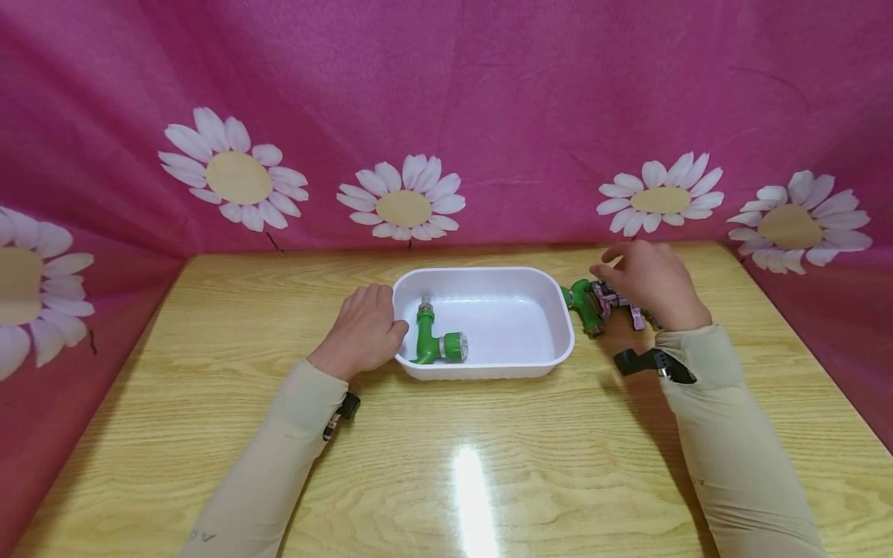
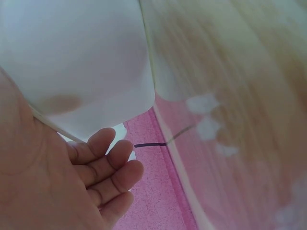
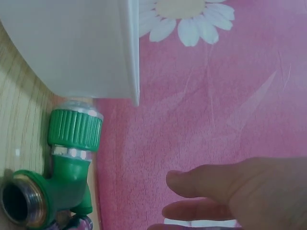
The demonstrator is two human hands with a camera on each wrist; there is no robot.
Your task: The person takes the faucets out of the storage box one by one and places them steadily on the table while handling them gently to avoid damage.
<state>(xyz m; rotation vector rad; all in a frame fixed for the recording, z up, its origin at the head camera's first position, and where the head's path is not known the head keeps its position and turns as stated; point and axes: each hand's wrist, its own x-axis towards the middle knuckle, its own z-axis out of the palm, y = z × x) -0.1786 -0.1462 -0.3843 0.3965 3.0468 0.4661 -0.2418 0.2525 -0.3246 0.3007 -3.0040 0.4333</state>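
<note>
A white plastic basin (image 1: 509,370) stands on the table, with a green tap (image 1: 427,333) lying inside at its left end. My left hand (image 1: 363,325) holds the basin's left rim, its thumb over the edge; in the left wrist view the fingers (image 2: 117,165) bend loosely outside the wall. To the right of the basin lies a second green tap (image 1: 586,306), its ribbed collar (image 3: 74,129) close by the basin wall in the right wrist view. Beside it are purple and dark pieces (image 1: 614,298), partly hidden. Above them hovers my right hand (image 1: 656,283), fingers apart and holding nothing.
The wooden table (image 1: 391,465) reaches back to a pink cloth (image 1: 516,155) printed with white daisies, which also hangs at both sides. A bright light reflection (image 1: 474,496) lies on the table in front of the basin.
</note>
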